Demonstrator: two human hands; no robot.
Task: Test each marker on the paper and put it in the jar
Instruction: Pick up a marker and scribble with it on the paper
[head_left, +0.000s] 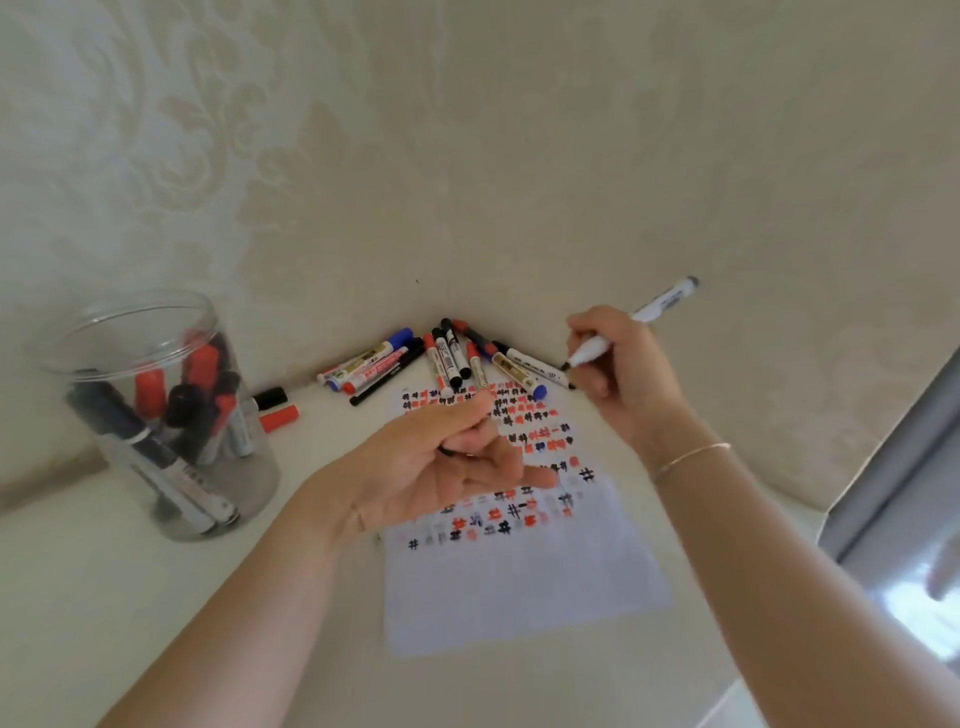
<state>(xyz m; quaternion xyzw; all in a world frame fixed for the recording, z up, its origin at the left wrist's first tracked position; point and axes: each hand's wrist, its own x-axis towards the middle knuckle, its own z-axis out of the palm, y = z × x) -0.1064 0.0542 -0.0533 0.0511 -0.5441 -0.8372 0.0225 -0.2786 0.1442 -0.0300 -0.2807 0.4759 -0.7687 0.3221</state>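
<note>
Currently, the right hand (618, 374) grips an uncapped white marker (631, 325) between thumb and fingers, writing-style. Its dark tip points down and left, held above the far right edge of the paper (524, 582), close to the pile of markers (441, 358). The marker's rear end angles up toward the wall. A thin bracelet (691, 457) sits on the right wrist.

The left hand (441, 467) hovers over the middle of the paper, palm turned partly up, fingers curled loosely. A small dark object, possibly a cap, shows between the thumb and fingers; what it is cannot be confirmed.

The paper lies flat on the white surface and carries rows of black and red test marks on its far half. The near half is blank.

The pile of markers lies in the corner against the wall, beyond the paper. The clear jar (171, 415) stands upright at left, well apart from the paper, and holds several markers. A red cap (280, 418) and a black cap (270, 397) lie just beside the jar.
</note>
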